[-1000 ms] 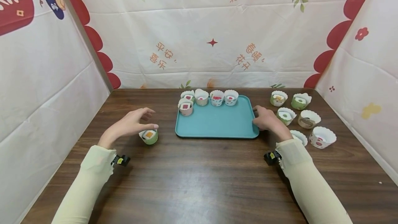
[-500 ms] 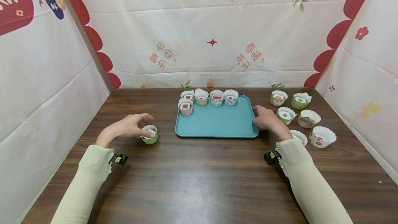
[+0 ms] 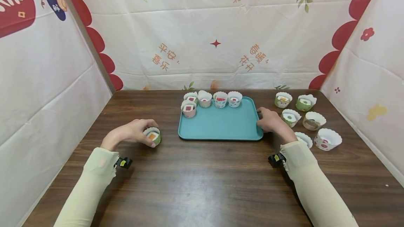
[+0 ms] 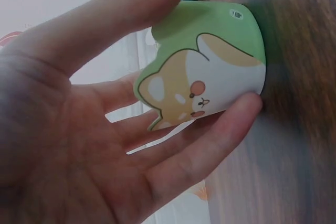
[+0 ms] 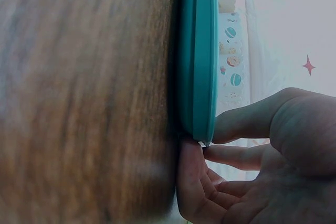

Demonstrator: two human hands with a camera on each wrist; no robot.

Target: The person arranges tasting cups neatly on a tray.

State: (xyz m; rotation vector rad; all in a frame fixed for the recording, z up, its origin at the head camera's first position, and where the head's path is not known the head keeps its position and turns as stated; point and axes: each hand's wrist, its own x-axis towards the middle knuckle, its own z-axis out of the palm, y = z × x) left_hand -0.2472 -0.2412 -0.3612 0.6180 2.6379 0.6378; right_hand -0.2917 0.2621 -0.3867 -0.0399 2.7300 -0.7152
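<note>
My left hand (image 3: pixel 134 131) is around a green paper baking cup (image 4: pixel 226 77) with a printed animal face, at the left of the table. The thumb lies on one side of the cup and the fingers on the other. A white piece with an orange square sits inside it. At the right end of a teal tray (image 3: pixel 224 125), my right hand (image 3: pixel 272 120) grips the rim. Its thumb lies over the edge, with the fingers curled at the outer side and below, as the right wrist view shows. The cup stands on the table or just above it; I cannot tell which.
Several filled paper cups stand along the tray's back and left, among them a pink one (image 3: pixel 189 111). More cups, such as a green one (image 3: pixel 304 104) and a white one (image 3: pixel 327 140), stand right of my right hand. A printed cloth (image 3: pixel 202 62) walls the table.
My left hand has come down from above the green cup and its fingers have closed around it. The right hand and the tray have stayed in place.
</note>
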